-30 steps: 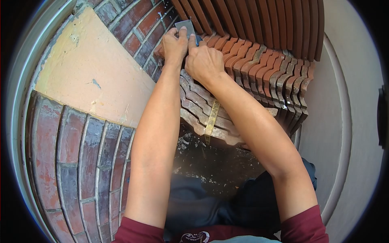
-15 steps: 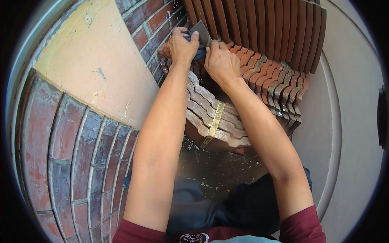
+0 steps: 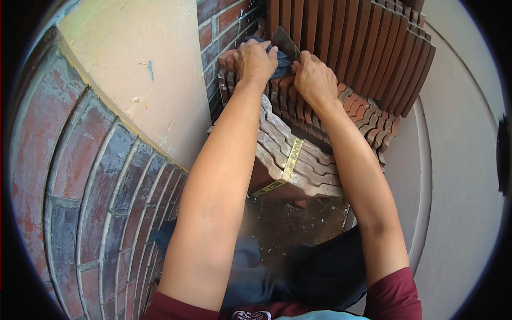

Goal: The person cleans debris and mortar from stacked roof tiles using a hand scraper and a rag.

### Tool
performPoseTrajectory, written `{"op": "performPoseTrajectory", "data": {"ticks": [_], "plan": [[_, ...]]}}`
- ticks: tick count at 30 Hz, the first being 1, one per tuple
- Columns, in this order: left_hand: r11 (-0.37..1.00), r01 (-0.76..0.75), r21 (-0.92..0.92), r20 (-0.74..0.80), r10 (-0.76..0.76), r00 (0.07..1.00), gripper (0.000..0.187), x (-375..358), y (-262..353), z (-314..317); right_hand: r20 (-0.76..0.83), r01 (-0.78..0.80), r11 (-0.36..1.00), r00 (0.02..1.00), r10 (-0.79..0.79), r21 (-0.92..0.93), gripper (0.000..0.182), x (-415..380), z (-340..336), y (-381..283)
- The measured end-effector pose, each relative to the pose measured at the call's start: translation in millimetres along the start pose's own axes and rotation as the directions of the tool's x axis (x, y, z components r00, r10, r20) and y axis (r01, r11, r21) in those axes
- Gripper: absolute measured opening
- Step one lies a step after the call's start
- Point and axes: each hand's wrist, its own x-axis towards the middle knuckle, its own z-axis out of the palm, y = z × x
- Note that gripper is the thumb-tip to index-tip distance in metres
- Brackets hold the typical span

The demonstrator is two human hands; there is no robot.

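Near the top centre, my left hand [image 3: 257, 61] is closed on a dark blue cloth [image 3: 281, 63], which bunches up beside its fingers. To its right my right hand [image 3: 314, 77] pinches the edge of a thin, dark flat plate [image 3: 286, 44], which stands tilted between the hands next to the cloth. Both hands are over a row of wavy-edged reddish tiles [image 3: 365, 111]. Below them lies a bundle of pale, dusty tiles [image 3: 320, 169] with a yellow printed strap [image 3: 293, 159] round it.
Tall brown tiles [image 3: 352, 48] stand upright behind the hands. On the left are a brick wall [image 3: 101, 197] and a cream panel [image 3: 144, 69]. A pale grey curved surface [image 3: 453, 160] is on the right. Dark, speckled ground [image 3: 288, 226] shows below the bundle.
The view has shifted, so the tiles and wall appear in slightly different places. Both hands appear farther right in the view, still holding the cloth and the plate.
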Motion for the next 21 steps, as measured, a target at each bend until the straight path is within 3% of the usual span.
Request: {"op": "performPoseTrajectory", "data": {"ticks": [5, 9, 15, 21], "plan": [[1.000, 0.008, -0.015, -0.014, -0.009, 1.000, 0.033, -3, 1, 2, -0.074, 0.046, 0.999, 0.996, -0.047, -0.018, 0.018, 9, -12, 7], [1.000, 0.009, 0.012, 0.008, -0.009, 1.000, 0.033, -1, 2, 1, 0.032, 0.070, 0.994, 0.997, -0.068, -0.081, 0.017, 7, -14, 14], [1.000, 0.028, -0.001, 0.013, -0.028, 1.000, 0.033, -2, 2, -1, -0.065, 0.198, 0.977, 0.977, -0.203, -0.083, 0.015, 14, -10, 27], [0.999, 0.035, -0.012, 0.007, -0.035, 0.999, 0.033, -3, 4, -2, -0.071, 0.165, 0.982, 0.983, -0.171, -0.087, 0.015, 20, -12, 27]]}}
